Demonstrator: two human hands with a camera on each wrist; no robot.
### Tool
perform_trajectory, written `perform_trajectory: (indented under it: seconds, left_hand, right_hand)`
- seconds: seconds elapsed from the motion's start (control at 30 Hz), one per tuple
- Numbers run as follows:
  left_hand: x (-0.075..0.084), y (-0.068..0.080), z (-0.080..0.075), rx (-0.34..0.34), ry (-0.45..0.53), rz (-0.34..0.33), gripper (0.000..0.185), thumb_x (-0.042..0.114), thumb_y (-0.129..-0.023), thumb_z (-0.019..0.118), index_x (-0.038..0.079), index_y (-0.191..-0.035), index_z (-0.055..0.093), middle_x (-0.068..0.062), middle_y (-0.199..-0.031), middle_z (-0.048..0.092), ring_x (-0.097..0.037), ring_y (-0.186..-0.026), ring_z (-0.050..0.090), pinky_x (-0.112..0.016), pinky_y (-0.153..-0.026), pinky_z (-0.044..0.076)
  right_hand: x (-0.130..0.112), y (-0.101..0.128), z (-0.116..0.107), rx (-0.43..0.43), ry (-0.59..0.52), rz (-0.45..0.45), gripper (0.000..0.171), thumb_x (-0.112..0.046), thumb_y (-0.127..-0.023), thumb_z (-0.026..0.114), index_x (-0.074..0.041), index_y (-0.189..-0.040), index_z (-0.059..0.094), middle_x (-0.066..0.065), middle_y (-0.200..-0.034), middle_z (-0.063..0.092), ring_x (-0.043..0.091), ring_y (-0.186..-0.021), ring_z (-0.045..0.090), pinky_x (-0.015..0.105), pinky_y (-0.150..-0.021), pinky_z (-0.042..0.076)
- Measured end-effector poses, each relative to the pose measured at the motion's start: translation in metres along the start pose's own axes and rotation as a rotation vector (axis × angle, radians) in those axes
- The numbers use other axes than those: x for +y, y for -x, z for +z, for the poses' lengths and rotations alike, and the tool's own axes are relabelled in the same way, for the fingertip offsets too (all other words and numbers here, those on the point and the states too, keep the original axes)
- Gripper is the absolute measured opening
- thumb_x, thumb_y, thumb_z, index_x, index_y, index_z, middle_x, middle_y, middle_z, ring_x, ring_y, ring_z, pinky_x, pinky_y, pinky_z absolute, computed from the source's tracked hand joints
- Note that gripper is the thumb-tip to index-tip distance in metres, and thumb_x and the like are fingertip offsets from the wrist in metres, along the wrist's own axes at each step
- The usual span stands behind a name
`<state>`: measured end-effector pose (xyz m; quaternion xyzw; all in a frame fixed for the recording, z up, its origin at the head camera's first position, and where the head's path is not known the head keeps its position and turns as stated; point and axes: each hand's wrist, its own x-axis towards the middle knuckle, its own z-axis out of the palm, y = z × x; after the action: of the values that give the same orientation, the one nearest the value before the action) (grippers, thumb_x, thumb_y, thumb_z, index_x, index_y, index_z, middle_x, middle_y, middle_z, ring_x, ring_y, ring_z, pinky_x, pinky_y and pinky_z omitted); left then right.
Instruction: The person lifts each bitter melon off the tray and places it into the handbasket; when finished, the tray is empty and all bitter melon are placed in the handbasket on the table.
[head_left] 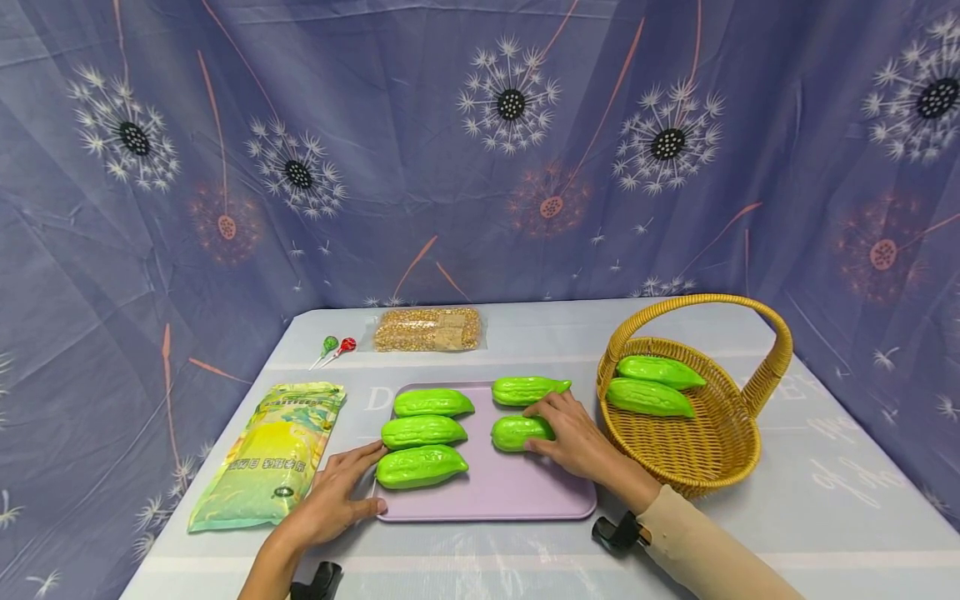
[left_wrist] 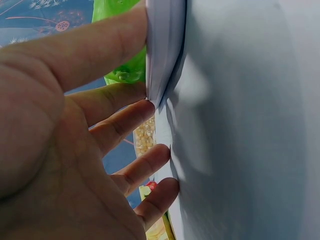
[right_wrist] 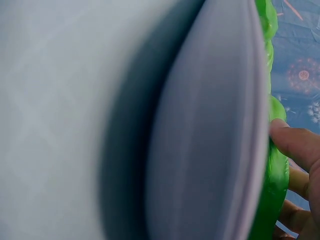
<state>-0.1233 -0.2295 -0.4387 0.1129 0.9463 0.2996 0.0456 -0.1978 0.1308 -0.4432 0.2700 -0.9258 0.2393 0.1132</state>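
On a pink-purple tray (head_left: 517,492) lie several bright green, ridged bitter melons. Three are stacked in a column on the left, the nearest bitter melon (head_left: 422,467) close to the left rim. My left hand (head_left: 337,492) rests at that rim with fingers spread, thumb and fingertips touching the tray's edge (left_wrist: 162,50). With my right hand (head_left: 573,433) I grip the right end of a bitter melon (head_left: 517,433) on the tray's right half; thumb and fingers lie on either side of it. Just behind it is another bitter melon (head_left: 525,390).
Right of the tray stands a wicker basket (head_left: 705,454) with a tall handle and two bitter melons (head_left: 648,397) inside. A yellow-green bag (head_left: 270,458) lies at left. Toward the back are two lollipops (head_left: 337,346) and a clear pack of corn kernels (head_left: 408,329).
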Motion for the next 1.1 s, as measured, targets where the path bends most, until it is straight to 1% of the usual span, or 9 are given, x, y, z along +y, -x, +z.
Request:
perform_trajectory:
  seconds: [0.27, 0.53, 0.7, 0.87, 0.93, 1.1]
  left_hand:
    - [-0.0012, -0.0008, 0.0013, -0.001, 0.003, 0.004, 0.072, 0.034, -0.074, 0.076, 0.013, -0.138, 0.049, -0.006, -0.148, 0.041, -0.03, -0.126, 0.036, -0.054, -0.098, 0.021]
    - [-0.001, -0.0006, 0.0007, 0.001, 0.016, -0.003, 0.072, 0.034, -0.074, 0.076, 0.012, -0.137, 0.05, -0.007, -0.148, 0.041, -0.031, -0.127, 0.035, -0.055, -0.098, 0.021]
    - [-0.0009, -0.0007, 0.0009, -0.006, 0.024, -0.008, 0.072, 0.033, -0.074, 0.076, 0.013, -0.137, 0.049, -0.006, -0.149, 0.041, -0.031, -0.128, 0.034, -0.054, -0.098, 0.02]
    - [-0.0015, -0.0015, 0.0013, -0.007, 0.026, -0.014, 0.072, 0.033, -0.074, 0.076, 0.013, -0.138, 0.049, -0.006, -0.149, 0.041, -0.031, -0.128, 0.033, -0.054, -0.098, 0.02]
    - [-0.0016, -0.0016, 0.0015, -0.008, 0.026, -0.015, 0.072, 0.033, -0.074, 0.076, 0.013, -0.138, 0.049, -0.006, -0.149, 0.041, -0.031, -0.128, 0.033, -0.055, -0.099, 0.02]
    - [-0.0014, -0.001, 0.0021, -0.002, 0.022, -0.009, 0.072, 0.033, -0.074, 0.077, 0.013, -0.137, 0.05, -0.006, -0.149, 0.041, -0.03, -0.127, 0.035, -0.054, -0.098, 0.021]
  right_hand:
    - [0.0005, -0.0002, 0.0001, -0.048, -0.011, 0.049, 0.05, -0.034, -0.076, 0.076, -0.01, -0.117, 0.062, 0.005, -0.108, 0.061, 0.024, -0.105, 0.051, 0.045, -0.093, 0.038]
    - [0.0, 0.0015, -0.001, -0.09, -0.025, 0.071, 0.052, -0.037, -0.078, 0.074, -0.01, -0.12, 0.061, 0.008, -0.116, 0.061, 0.03, -0.116, 0.05, 0.05, -0.1, 0.035]
    - [0.0004, 0.0032, -0.0009, -0.091, -0.032, 0.069, 0.052, -0.036, -0.079, 0.074, -0.009, -0.121, 0.06, 0.008, -0.115, 0.061, 0.03, -0.115, 0.049, 0.05, -0.101, 0.034]
    - [0.0023, 0.0055, -0.0003, -0.092, -0.031, 0.08, 0.055, -0.034, -0.078, 0.075, -0.007, -0.123, 0.059, 0.012, -0.117, 0.059, 0.041, -0.125, 0.044, 0.055, -0.106, 0.03]
    - [0.003, 0.0063, -0.0001, -0.092, -0.028, 0.082, 0.057, -0.035, -0.078, 0.075, -0.006, -0.124, 0.058, 0.013, -0.119, 0.059, 0.043, -0.127, 0.042, 0.056, -0.107, 0.028]
    - [0.0037, 0.0075, -0.001, -0.085, -0.041, 0.099, 0.055, -0.037, -0.081, 0.071, -0.006, -0.125, 0.057, 0.014, -0.123, 0.058, 0.035, -0.121, 0.048, 0.052, -0.104, 0.033]
